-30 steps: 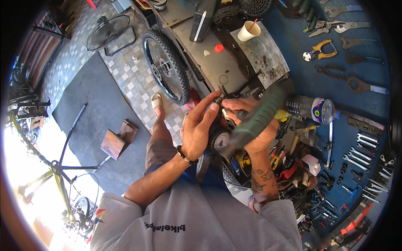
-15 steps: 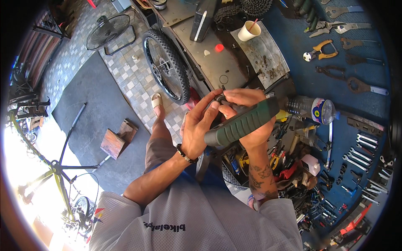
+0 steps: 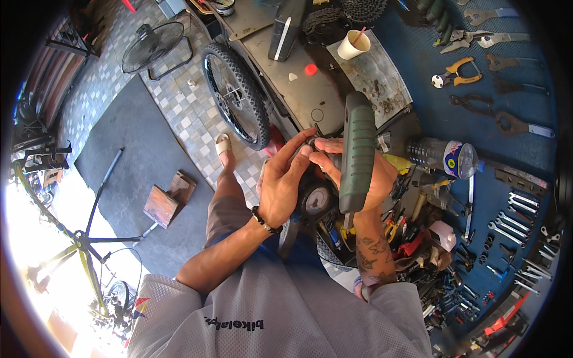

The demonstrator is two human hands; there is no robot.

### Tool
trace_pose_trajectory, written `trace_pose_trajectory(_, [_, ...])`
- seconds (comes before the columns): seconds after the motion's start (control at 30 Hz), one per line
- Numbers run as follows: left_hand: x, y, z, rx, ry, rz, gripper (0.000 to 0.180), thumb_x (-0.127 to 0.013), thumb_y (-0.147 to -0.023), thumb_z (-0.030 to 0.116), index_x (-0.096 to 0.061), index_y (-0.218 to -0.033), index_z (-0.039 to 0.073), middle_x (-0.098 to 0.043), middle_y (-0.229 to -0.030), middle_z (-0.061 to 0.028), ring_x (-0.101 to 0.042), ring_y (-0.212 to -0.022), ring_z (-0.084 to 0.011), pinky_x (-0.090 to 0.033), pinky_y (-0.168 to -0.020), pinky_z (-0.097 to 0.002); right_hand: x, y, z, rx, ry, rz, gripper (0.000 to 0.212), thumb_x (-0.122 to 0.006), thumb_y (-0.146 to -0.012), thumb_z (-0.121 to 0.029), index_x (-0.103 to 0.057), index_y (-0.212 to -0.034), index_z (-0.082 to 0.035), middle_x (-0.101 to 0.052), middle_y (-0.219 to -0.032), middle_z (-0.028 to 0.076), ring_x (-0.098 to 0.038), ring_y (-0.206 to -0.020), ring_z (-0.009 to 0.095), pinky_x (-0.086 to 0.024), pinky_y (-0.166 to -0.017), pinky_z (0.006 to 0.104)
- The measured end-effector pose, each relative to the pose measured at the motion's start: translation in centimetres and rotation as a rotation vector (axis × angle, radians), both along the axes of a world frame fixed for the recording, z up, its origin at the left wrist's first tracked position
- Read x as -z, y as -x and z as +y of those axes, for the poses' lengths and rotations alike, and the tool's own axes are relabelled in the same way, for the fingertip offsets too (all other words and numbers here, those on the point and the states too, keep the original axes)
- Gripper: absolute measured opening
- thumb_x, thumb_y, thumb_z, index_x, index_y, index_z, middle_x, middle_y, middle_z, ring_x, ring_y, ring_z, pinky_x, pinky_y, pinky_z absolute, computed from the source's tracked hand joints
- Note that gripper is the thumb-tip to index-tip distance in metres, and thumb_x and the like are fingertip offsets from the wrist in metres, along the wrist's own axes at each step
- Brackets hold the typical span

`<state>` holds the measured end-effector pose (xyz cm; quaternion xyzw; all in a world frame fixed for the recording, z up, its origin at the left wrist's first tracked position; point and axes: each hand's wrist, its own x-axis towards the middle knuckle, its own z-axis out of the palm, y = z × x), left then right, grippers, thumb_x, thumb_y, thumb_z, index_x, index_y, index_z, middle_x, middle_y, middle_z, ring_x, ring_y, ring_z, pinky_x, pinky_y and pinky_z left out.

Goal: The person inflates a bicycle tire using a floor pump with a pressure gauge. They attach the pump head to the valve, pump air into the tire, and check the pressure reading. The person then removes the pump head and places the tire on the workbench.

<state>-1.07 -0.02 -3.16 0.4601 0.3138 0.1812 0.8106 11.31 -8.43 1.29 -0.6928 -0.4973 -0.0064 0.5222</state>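
What looks like a hand pump is held between my hands. It has a ribbed dark green handle (image 3: 358,152) and a round dial gauge (image 3: 316,199) with a pale face. My left hand (image 3: 283,188) is closed, thumb and forefinger pinching a small dark fitting (image 3: 311,141) at the pump's far end. My right hand (image 3: 382,182) is closed around the pump behind the handle, its fingertips meeting the left ones at the fitting. The handle hides part of the right hand's palm, and the pump's body is mostly covered.
A metal workbench (image 3: 280,74) lies ahead, with a paper cup (image 3: 354,45) and a red cap (image 3: 311,70). Left of it stands a bicycle wheel (image 3: 236,95). A plastic bottle (image 3: 447,158) lies right of my hands, near wrenches (image 3: 510,227) and pliers (image 3: 458,71) on a blue surface.
The green handle has swung from slanting across my right hand to nearly upright, uncovering the dial gauge. My left hand stays almost in place at the fitting.
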Motion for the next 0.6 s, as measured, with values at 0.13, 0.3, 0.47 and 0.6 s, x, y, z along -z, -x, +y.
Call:
trace_pose_trajectory(0.13, [-0.3,-0.2,0.4,0.013,0.068,-0.073,0.046,-0.055,-0.115,0.031,-0.059,-0.152,0.004,-0.070,-0.094,-0.0002,-0.063,-0.087,-0.0060,-0.051,-0.080,-0.0232,-0.9,-0.1,-0.3,0.004,-0.098,0.067,0.020,-0.081,-0.087,-0.001,-0.076,-0.104,0.007,-0.081,-0.104,0.020,-0.081,-0.091,0.029,-0.064,-0.083,0.0366])
trace_pose_trajectory(0.3, [-0.6,-0.1,0.7,0.071,0.197,-0.062,0.050,-0.053,-0.116,0.032,-0.053,-0.157,0.004,-0.068,-0.090,-0.0035,-0.065,-0.083,-0.0096,-0.052,-0.075,-0.0250,-2.4,-0.7,-1.4,0.083,-0.314,0.296,0.028,-0.061,-0.103,0.005,-0.060,-0.130,0.015,-0.075,-0.109,0.032,-0.079,-0.094,0.037,-0.068,-0.087,0.0472])
trace_pose_trajectory(0.47, [-0.6,-0.2,0.7,0.107,0.165,-0.119,0.054,-0.052,-0.115,0.034,-0.049,-0.159,0.002,-0.067,-0.103,-0.0079,-0.069,-0.085,-0.0146,-0.055,-0.073,-0.0270,-2.0,-1.3,-1.9,0.138,-0.177,0.408,0.032,-0.058,-0.109,-0.004,-0.058,-0.136,0.014,-0.075,-0.115,0.029,-0.079,-0.099,0.034,-0.067,-0.088,0.0417])
trace_pose_trajectory(0.6, [-0.7,-0.1,0.8,0.122,0.168,-0.149,0.056,-0.052,-0.115,0.033,-0.048,-0.159,0.000,-0.064,-0.112,-0.0096,-0.069,-0.087,-0.0159,-0.055,-0.073,-0.0278,0.6,-3.1,-2.2,0.277,-0.048,0.568,0.029,-0.065,-0.109,-0.012,-0.063,-0.131,0.007,-0.077,-0.118,0.018,-0.078,-0.103,0.026,-0.061,-0.088,0.0332])
